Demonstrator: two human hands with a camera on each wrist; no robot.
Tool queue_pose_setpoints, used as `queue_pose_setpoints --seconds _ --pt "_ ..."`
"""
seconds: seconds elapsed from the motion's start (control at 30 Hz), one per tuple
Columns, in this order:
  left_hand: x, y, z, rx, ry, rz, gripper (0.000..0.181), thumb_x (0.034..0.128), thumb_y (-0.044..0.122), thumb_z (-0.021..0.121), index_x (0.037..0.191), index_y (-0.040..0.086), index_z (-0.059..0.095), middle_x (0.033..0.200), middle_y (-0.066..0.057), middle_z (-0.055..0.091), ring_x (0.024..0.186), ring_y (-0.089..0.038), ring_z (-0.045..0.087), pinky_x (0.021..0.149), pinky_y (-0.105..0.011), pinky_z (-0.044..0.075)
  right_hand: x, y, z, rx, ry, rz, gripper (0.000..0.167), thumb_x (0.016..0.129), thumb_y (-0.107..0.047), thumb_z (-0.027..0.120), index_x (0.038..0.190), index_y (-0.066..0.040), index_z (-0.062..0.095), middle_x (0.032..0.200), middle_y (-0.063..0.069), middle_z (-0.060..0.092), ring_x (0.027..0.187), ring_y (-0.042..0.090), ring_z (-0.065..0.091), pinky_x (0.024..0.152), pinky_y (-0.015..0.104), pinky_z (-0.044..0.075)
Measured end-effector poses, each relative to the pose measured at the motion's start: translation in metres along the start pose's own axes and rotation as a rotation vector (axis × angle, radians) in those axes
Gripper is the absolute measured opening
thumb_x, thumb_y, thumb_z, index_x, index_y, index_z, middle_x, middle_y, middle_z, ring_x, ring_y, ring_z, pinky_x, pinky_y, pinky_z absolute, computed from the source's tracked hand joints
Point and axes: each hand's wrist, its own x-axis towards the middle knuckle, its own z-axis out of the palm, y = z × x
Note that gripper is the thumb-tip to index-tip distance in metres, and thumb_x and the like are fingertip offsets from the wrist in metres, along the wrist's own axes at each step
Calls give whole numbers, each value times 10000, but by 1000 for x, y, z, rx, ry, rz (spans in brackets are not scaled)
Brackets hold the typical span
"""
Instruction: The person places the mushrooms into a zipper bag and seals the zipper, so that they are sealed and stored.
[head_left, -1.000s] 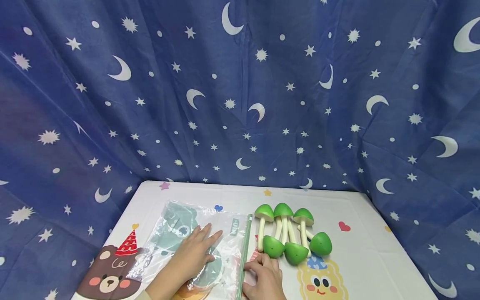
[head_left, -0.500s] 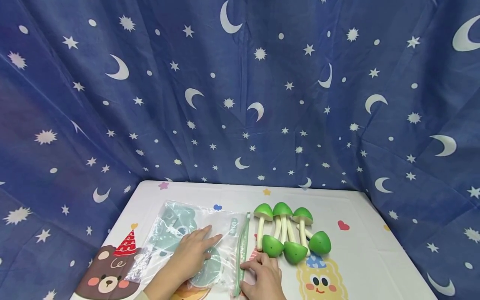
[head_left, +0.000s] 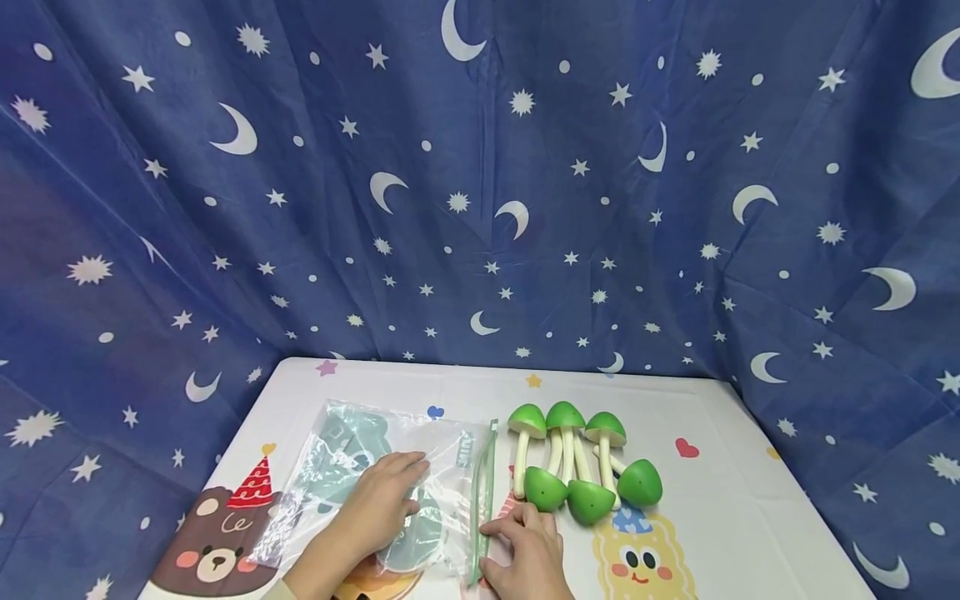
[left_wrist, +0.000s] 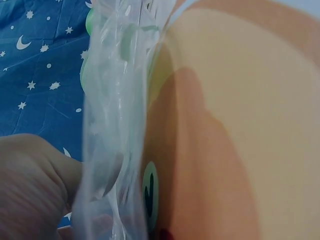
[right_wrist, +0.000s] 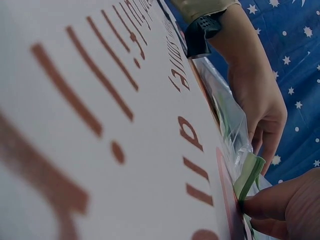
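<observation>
One flat, clear plastic bag (head_left: pixel 442 450) with pale green printing carries one green zip strip (head_left: pixel 486 483) on its right edge. To the bag's right lie six mushroom-shaped pieces (head_left: pixel 590 503) with rounded green caps and cream stems. Two bare grips show, the left grip (head_left: pixel 382 507) on the bag and the right grip (head_left: pixel 531 557) at its right edge. One white printed counter (head_left: pixel 750 521) bears one brown bear print (head_left: pixel 217 565) left of the bag, with one yellow biscuit-shaped figure (head_left: pixel 643 575) and one red heart (head_left: pixel 686 448) to the bag's right.
</observation>
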Motion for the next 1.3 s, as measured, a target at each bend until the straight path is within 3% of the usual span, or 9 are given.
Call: queue_pose_setpoints --seconds 0.27,0.5,0.8,1.03,1.3 --pt "1 -2 0 -4 27 2 660 811 107 911 1419 37 665 1486 -99 659 1402 -338 607 1163 -564 521 0 0 2 -31 46 -30 355 701 -296 944 1013 -387 801 1080 -130 516 1005 136 397 812 331 327" --pt "3 -1 -1 -47 31 -50 648 848 196 909 1425 34 661 1491 -96 648 1412 -324 597 1206 -520 489 -3 -2 1 -23 59 -43 359 691 -285 942 1005 -380 797 1084 -129 521 1002 133 398 810 333 333" --pt "5 0 -2 -140 83 -112 781 773 347 969 1422 44 657 1484 -80 642 1413 -322 595 1215 -504 479 -3 -1 2 -27 73 -50 373 689 -287 947 1008 -404 794 1084 -138 522 1010 126 403 827 337 338" --pt "5 2 -3 -161 167 -105 780 727 316 995 1385 41 677 1451 -112 664 1374 -335 616 1175 -514 510 -2 -1 0 -14 62 -46 370 696 -292 949 1013 -406 795 1083 -135 523 1006 130 398 824 338 329" --pt "5 3 -6 -159 224 -72 648 711 228 1008 1282 86 738 1350 -24 717 1300 -254 657 1092 -443 576 -2 0 2 -39 64 -55 363 695 -297 923 1025 -375 794 1090 -128 523 1033 136 412 835 343 343"
